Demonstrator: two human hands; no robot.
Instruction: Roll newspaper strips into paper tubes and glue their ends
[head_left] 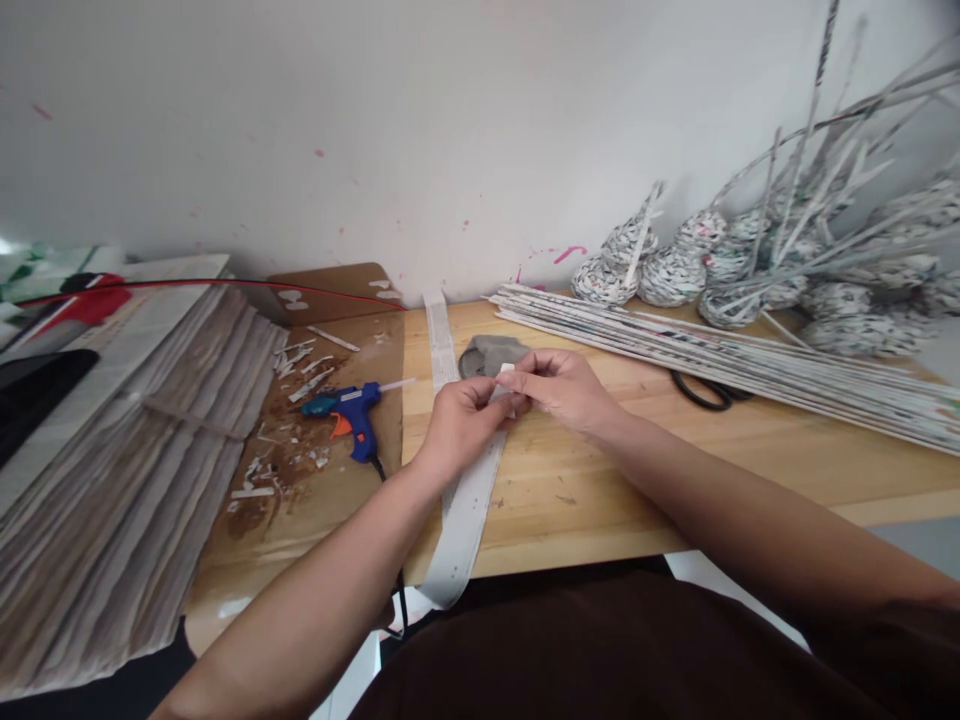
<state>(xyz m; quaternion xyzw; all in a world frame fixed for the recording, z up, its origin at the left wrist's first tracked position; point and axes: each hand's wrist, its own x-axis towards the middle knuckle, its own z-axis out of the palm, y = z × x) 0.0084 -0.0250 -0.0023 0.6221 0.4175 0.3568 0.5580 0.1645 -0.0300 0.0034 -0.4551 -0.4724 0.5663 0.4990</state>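
My left hand (466, 422) and my right hand (561, 388) meet over the middle of the wooden table, fingers pinched together. Between their fingertips is the upper end of a printed paper strip (471, 510), its tip showing small and white above the thumbs. From the hands the strip runs down toward me and curls over the table's front edge. Another length of paper strip (441, 335) lies flat behind my left hand; whether the two join is hidden. Just beyond the fingers sits a crumpled grey cloth (491, 352).
At left, a blue glue gun (360, 420) rests on a stained brown board (300, 530) among paper scraps. A tall newspaper stack (150, 480) stands beside it. Rolled paper sticks (720, 365) lie at right over black scissor handles (701, 392). Woven paper shapes (671, 275) sit behind.
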